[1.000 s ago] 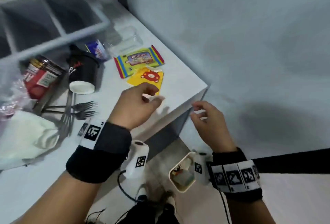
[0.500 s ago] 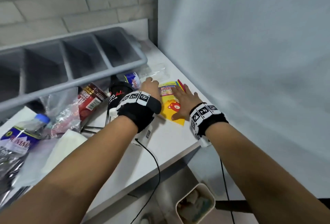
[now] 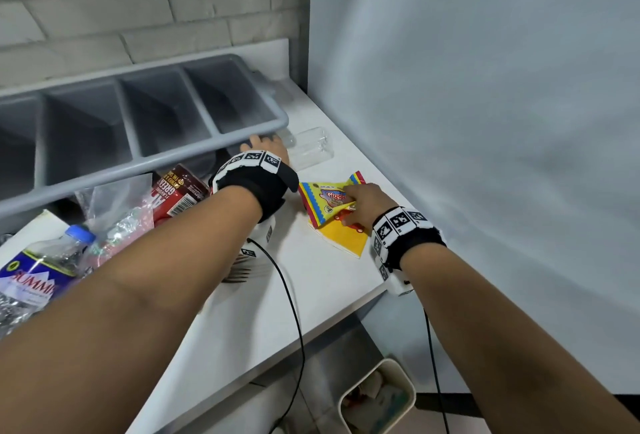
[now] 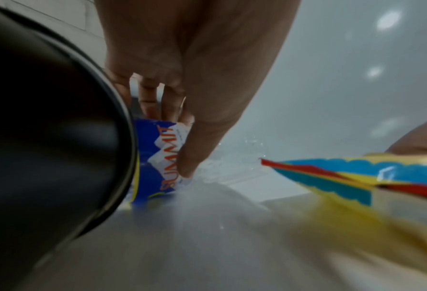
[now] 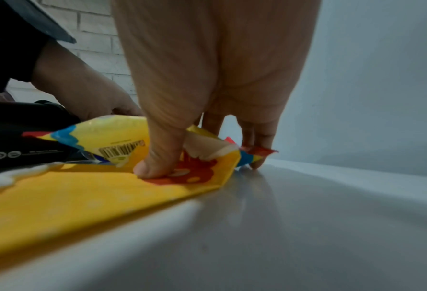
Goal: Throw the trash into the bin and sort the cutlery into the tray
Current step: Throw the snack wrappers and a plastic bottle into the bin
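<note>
At the far right corner of the worktop (image 3: 322, 295) we now have both hands down on trash, where half a second ago they were only arriving flat over the wrappers. Our right hand (image 3: 363, 201) has its thumb pressed into the yellow wrapper (image 3: 346, 239) and its fingers (image 5: 257, 137) curled over the striped snack wrapper (image 3: 325, 201), pinching the two together so that the striped one has folded up off the surface. Our left hand (image 3: 268, 148) has reached further back, under the rim of the grey cutlery tray (image 3: 194, 146), and its fingers (image 4: 157, 98) and thumb are closing round the blue-labelled clear bottle (image 3: 308, 148) lying beside the black cup (image 4: 45, 118); we judge the grip nearly made. That means the next move is probably a lift and a carry to the bin (image 3: 377, 395), which stands on the floor below the worktop's edge. The forks (image 3: 242, 269) lie beneath our left forearm, not yet sorted, and more bottles and bags wait at the left.
</note>
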The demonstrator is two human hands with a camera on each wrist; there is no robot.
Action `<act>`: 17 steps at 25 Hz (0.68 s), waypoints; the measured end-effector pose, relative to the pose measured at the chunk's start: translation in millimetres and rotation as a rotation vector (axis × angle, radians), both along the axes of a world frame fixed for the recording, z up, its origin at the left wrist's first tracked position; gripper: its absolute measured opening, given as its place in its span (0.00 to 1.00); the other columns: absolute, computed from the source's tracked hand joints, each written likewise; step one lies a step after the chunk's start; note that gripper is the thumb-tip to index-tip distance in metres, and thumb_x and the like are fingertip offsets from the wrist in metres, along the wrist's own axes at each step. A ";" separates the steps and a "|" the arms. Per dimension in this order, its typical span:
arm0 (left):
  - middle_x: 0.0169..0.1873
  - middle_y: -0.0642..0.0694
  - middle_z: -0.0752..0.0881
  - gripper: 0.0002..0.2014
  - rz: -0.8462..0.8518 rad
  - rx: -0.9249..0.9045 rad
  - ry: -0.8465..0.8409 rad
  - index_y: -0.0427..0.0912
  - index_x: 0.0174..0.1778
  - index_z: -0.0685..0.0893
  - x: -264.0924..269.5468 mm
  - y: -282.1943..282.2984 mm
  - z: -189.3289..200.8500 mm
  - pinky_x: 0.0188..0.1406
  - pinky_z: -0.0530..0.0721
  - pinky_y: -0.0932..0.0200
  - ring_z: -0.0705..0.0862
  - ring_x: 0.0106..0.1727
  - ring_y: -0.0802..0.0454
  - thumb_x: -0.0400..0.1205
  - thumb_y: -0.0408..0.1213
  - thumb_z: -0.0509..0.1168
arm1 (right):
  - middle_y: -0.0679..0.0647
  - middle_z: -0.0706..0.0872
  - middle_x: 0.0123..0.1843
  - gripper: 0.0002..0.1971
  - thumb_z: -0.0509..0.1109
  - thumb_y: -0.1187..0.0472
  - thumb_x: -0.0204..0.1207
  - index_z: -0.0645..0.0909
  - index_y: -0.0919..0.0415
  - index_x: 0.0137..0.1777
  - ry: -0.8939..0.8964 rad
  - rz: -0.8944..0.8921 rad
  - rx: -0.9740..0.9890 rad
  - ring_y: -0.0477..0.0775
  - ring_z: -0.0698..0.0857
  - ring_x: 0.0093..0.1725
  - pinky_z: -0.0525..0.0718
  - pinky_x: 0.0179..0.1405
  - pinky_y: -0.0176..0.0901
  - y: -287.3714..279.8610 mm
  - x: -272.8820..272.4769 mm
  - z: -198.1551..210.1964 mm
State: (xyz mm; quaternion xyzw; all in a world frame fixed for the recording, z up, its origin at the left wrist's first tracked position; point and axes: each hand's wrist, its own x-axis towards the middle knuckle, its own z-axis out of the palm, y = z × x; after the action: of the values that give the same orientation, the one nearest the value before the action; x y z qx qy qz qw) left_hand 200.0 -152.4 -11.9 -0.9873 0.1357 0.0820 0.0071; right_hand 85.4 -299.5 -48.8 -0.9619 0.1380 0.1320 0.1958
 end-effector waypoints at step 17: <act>0.69 0.42 0.77 0.37 -0.354 -0.680 0.105 0.50 0.79 0.62 -162.4 -22.5 44.8 0.64 0.76 0.53 0.77 0.68 0.42 0.72 0.48 0.64 | 0.54 0.75 0.29 0.09 0.63 0.58 0.78 0.72 0.65 0.42 -0.651 -0.672 0.284 0.59 0.73 0.30 0.59 0.27 0.43 -10.8 -195.5 6.2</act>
State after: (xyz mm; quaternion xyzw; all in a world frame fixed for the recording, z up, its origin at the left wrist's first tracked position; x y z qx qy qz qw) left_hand 37.7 -174.9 32.9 -0.8891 0.3234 0.0803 -0.3136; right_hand -110.1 -310.2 -42.6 -0.8192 0.3531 -0.2286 0.3898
